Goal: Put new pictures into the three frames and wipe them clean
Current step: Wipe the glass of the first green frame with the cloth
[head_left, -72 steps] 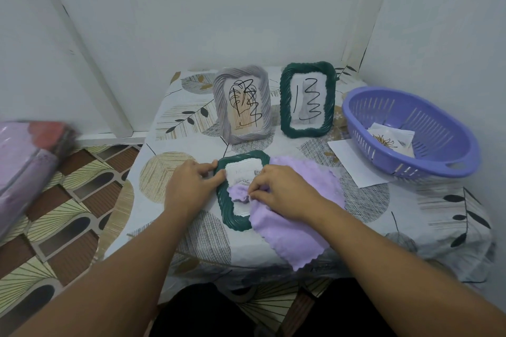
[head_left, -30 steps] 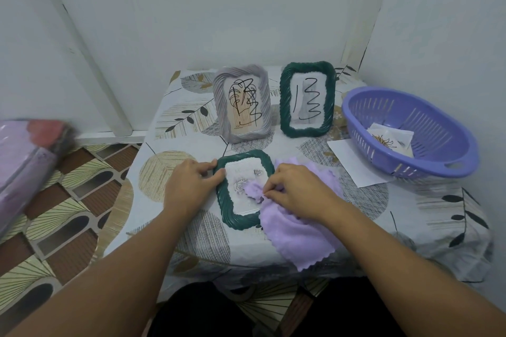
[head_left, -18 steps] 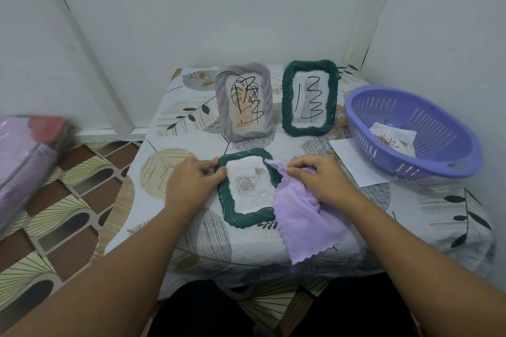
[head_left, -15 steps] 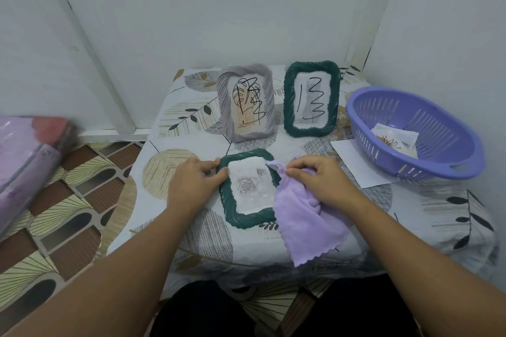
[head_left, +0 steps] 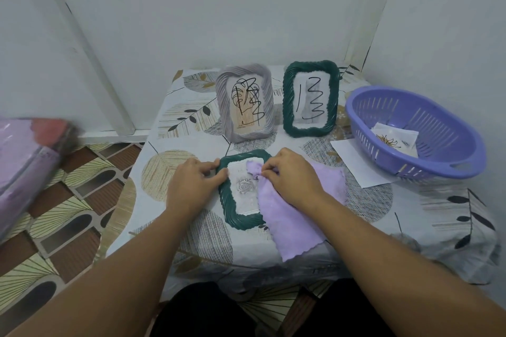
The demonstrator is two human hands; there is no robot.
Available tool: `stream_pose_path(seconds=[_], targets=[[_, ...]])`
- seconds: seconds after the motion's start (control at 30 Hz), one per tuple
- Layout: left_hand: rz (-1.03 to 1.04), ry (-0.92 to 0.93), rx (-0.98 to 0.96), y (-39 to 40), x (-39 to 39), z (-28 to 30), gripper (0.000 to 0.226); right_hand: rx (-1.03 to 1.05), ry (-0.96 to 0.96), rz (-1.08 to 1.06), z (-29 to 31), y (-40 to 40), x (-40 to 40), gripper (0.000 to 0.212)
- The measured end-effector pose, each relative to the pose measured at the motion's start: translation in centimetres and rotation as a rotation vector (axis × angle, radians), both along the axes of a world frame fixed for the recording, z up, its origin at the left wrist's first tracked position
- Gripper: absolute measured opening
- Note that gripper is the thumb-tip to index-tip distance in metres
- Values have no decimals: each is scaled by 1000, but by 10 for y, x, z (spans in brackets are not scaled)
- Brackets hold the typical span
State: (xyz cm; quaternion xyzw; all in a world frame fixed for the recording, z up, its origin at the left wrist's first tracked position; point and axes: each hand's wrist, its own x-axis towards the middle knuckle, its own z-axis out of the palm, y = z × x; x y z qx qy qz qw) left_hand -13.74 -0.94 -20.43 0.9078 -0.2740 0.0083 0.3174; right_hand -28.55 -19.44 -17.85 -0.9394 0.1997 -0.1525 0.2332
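A dark green frame [head_left: 232, 212] lies flat on the table in front of me, with a rose picture under its glass. My left hand [head_left: 193, 182] grips the frame's left edge near the top corner. My right hand [head_left: 291, 176] pinches a bunched lilac cloth [head_left: 293, 227] against the upper right of the glass; the cloth hides the frame's right side. Behind stand a grey frame [head_left: 245, 102] and a second green frame [head_left: 310, 98], both with black scribbles on their glass.
A purple basket [head_left: 449, 161] at the right holds loose pictures [head_left: 394, 139]. A white sheet [head_left: 356, 164] lies half under it. The small table [head_left: 169, 172] has a leaf-patterned cover; walls close behind and right. A blurred pink bundle [head_left: 24, 156] is at far left.
My right hand wiped the cloth rightward off the glass, uncovering the rose picture, and has now come back left onto the upper glass. My left hand has stayed on the frame's edge.
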Motion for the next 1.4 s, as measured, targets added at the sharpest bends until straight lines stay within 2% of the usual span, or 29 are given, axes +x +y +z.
stream_pose_path(seconds=[0.23, 0.4, 0.6, 0.97, 1.4], targets=[[2, 12, -24, 0, 0, 0, 46, 42, 113, 236, 11, -2, -13, 6], [1, 15, -13, 0, 0, 0, 48, -44, 80, 92, 12, -8, 9, 11], [-5, 7, -4, 0, 0, 1, 47, -35, 39, -13, 6, -3, 26, 13], [-4, 12, -10, 0, 0, 1, 47, 61, 57, 163, 3, -3, -11, 9], [7, 5, -3, -1, 0, 0, 46, -86, 37, -16, 8, -3, 34, 16]])
